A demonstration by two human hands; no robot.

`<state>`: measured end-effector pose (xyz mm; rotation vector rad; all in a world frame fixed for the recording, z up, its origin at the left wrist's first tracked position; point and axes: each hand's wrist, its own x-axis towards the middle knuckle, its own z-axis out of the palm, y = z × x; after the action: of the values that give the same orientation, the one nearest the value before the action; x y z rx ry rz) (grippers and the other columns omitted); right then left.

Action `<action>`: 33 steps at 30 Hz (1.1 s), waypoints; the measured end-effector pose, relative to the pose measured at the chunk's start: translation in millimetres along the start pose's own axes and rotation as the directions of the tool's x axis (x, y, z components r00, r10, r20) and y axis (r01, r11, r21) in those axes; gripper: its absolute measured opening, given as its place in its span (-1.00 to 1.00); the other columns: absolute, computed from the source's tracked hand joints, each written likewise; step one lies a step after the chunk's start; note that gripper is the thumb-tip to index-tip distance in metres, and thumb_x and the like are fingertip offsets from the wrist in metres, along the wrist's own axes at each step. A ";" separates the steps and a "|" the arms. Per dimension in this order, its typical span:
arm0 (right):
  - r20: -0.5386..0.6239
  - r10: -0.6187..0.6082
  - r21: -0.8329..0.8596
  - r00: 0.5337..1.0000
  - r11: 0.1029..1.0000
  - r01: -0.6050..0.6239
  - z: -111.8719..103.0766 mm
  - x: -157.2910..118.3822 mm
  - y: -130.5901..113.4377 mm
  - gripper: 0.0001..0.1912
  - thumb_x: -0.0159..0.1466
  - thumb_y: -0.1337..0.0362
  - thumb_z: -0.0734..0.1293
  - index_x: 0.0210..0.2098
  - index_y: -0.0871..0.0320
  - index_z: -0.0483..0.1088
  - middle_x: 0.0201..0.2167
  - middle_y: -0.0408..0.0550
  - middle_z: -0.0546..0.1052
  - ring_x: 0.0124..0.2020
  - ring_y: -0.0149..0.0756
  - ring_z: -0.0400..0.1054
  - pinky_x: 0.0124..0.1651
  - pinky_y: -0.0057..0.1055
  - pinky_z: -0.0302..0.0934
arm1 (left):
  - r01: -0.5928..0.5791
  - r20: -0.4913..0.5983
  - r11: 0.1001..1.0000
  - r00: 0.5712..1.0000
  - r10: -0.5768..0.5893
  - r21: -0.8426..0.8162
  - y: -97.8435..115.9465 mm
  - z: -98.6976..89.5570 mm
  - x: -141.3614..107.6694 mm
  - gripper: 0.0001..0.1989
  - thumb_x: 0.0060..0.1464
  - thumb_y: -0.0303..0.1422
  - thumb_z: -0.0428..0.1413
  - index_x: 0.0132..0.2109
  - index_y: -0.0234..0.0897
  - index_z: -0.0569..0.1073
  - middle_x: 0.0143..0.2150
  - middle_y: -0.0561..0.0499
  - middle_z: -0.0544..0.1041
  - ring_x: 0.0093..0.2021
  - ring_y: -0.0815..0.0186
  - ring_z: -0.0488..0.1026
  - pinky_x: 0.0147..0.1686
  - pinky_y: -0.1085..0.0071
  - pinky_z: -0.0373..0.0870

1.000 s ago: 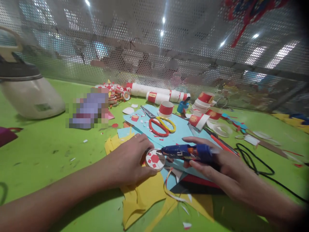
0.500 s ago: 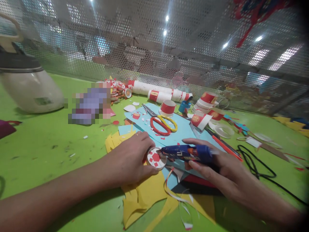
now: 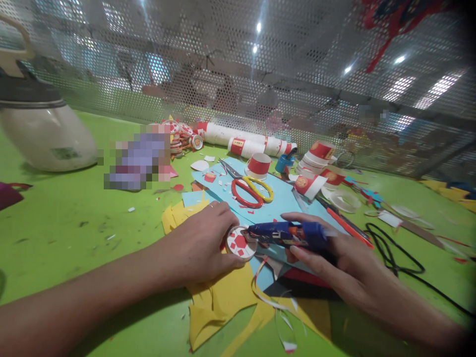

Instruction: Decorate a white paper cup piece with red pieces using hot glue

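Note:
My left hand (image 3: 203,243) grips a round white disc (image 3: 241,249) with red shapes on its face, fingers at its left edge and thumb below. A dark blue glue gun (image 3: 286,234) is held in my right hand (image 3: 334,258), its nozzle at the disc's upper part. Under the disc lie yellow paper (image 3: 223,302) and light blue paper (image 3: 223,198). Scissors (image 3: 253,192) with one red and one yellow handle rest on the blue paper, blades pointing to the back left.
A red and white cup (image 3: 258,165) stands behind the scissors. Further back lie stacked paper cups (image 3: 245,148). A white kettle (image 3: 48,134) is at left, near a pixelated object (image 3: 137,161). A black cable (image 3: 394,255) and red-handled tool (image 3: 347,225) lie at right.

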<state>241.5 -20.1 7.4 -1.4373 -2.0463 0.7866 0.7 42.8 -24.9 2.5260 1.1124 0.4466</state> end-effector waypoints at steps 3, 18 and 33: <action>0.003 0.026 -0.013 1.000 1.000 -0.026 -1.2 -1.5 -2.0 -0.57 0.33 0.09 0.21 0.14 0.10 0.25 -0.07 0.06 0.55 -0.06 -0.10 0.48 -0.14 -0.30 0.47 | 0.000 0.007 1.000 1.000 0.000 0.008 1.0 -1.1 -0.6 -0.67 -0.01 -0.12 0.18 -0.23 -0.27 0.37 -0.21 -0.06 0.35 -0.18 0.16 0.28 -0.25 0.29 0.27; -0.021 -0.020 -0.143 1.000 0.990 0.017 -1.4 0.2 -3.0 -0.67 0.36 0.10 0.21 0.07 0.05 0.31 0.00 -0.02 0.50 -0.24 -0.28 0.48 -0.20 -0.40 0.40 | 0.022 0.024 1.000 0.999 -0.022 0.013 5.0 -3.2 -0.3 -0.69 -0.01 -0.15 0.18 -0.23 -0.28 0.36 -0.21 -0.06 0.34 -0.18 0.16 0.28 -0.25 0.28 0.27; -0.042 -0.077 -0.208 0.996 0.976 0.067 -1.7 -1.1 -7.3 -0.78 0.36 0.17 0.21 -0.03 0.03 0.34 -0.17 -0.13 0.53 -0.30 -0.32 0.42 -0.31 -0.46 0.35 | 0.006 0.007 1.000 1.000 -0.006 0.020 3.4 -2.5 0.1 -0.68 -0.02 -0.15 0.19 -0.25 -0.29 0.36 -0.22 -0.05 0.34 -0.19 0.16 0.28 -0.25 0.27 0.27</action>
<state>238.3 -22.8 13.6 -1.4668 -2.1803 0.5154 1.9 41.2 -21.2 2.5387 1.1272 0.4265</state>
